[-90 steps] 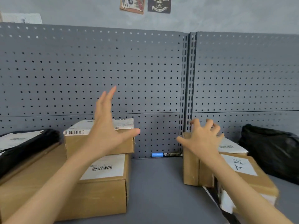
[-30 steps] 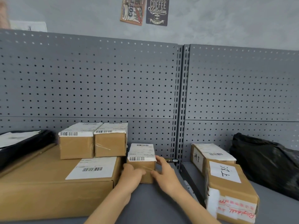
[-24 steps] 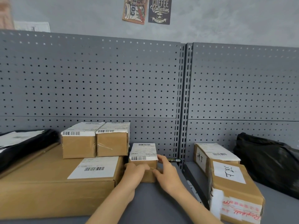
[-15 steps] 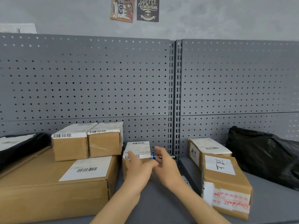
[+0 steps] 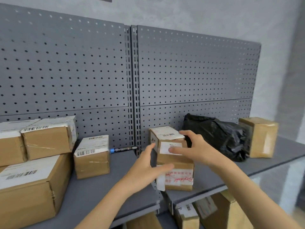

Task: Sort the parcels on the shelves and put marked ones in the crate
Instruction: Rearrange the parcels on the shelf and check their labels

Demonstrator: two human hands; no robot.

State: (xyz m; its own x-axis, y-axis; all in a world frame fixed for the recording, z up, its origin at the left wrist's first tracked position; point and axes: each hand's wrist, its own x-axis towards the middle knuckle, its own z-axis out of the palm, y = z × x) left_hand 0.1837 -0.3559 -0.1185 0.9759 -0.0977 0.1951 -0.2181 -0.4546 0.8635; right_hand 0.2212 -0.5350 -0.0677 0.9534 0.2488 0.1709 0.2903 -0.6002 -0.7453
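Far left: stacked labelled cartons [image 5: 47,139]; small barcode box [image 5: 92,157] beside them, blue-capped marker [image 5: 123,149] behind.

Centre: left hand [image 5: 145,172], fingers spread, at the left face of the hand-marked parcel [image 5: 175,164], contact unclear. Right hand [image 5: 193,148] spread over its top label; nothing gripped yet.

Crate not in view.

Risk: parcel sits near the shelf edge [image 5: 206,195]; a one-sided pull could tip it off.

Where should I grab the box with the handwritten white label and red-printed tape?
Take the box by its two long side faces, one hand per side, coming from the front. It lies lengthwise toward you; another box sits close behind it. The left hand and right hand already flank it.
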